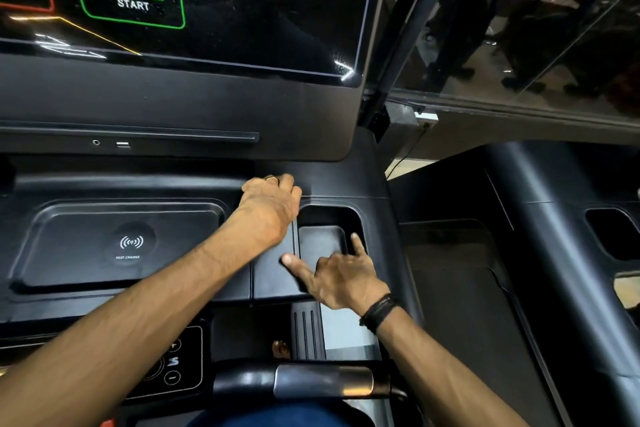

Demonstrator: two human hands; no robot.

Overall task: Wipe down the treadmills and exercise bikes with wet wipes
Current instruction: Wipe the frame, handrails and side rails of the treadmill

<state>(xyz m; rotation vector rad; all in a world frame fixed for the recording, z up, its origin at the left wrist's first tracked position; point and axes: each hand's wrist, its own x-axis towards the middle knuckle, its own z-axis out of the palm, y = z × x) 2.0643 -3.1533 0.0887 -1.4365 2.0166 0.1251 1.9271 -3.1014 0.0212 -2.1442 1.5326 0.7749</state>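
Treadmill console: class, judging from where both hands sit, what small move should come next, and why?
Probably draw the left hand back towards the body along the console ledge beside the cup recess. Its fingers are curled at the far edge, any wipe hidden beneath them. The right hand rests spread at the recess rim, seemingly bracing. The nearer ledge still lies ahead of that stroke.

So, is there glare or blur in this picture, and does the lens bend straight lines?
Head view: bright glare streaks on the touchscreen at its lower edge and corner; the window shows dim reflections; the console edges curve from wide-angle distortion; the left hand is slightly soft, the right hand sharper.
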